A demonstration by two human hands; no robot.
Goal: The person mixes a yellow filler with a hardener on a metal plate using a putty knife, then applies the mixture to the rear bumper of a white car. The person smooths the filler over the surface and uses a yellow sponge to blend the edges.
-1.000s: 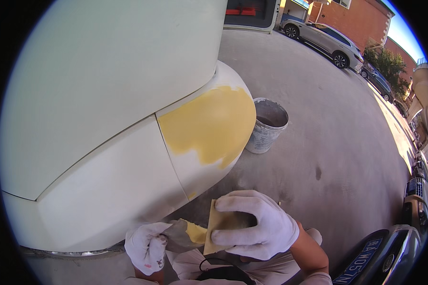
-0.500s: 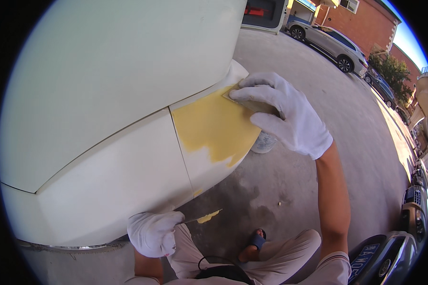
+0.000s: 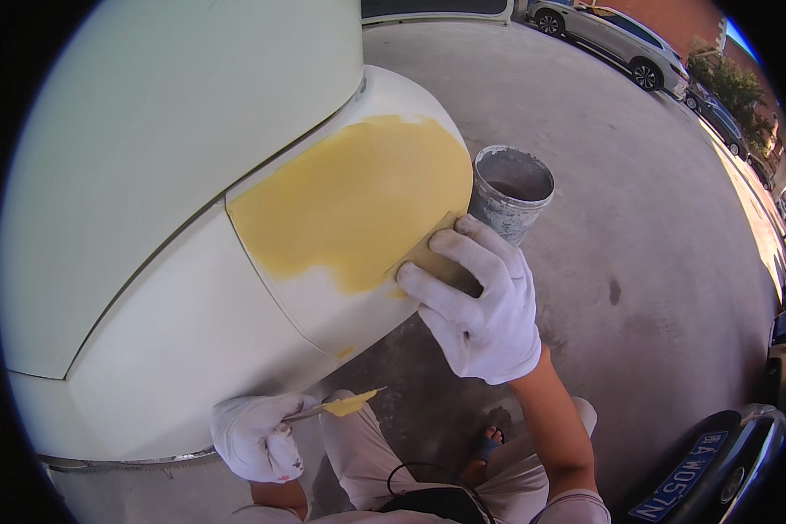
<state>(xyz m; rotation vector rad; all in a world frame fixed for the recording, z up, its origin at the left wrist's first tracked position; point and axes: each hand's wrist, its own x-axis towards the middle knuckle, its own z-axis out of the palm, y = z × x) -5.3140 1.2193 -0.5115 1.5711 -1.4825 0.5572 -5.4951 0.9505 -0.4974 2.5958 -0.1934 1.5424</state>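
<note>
My right hand (image 3: 485,301), in a white glove, grips a thin flat spreader (image 3: 437,258). The spreader's edge rests against the lower right border of a yellow filler patch (image 3: 358,188). That patch coats the rounded corner of a white vehicle bumper (image 3: 192,323). Low beside the bumper, my gloved left hand (image 3: 258,435) is closed around a putty knife (image 3: 310,414) with a lump of yellow filler (image 3: 351,403) on its blade. A small yellow smear (image 3: 347,352) marks the bumper's lower edge near the panel seam.
A paint-stained bucket (image 3: 513,192) stands on the concrete ground (image 3: 637,236) just past the bumper corner. The vehicle's large white body panel (image 3: 175,113) rises at the left. A silver car (image 3: 616,39) is parked far off, and a dark car (image 3: 716,472) sits close at lower right.
My right hand has drawn the spreader down toward me, from the patch's far end to its lower right border. The bucket has come into fuller view as the camera shifted. My left hand keeps its grip.
</note>
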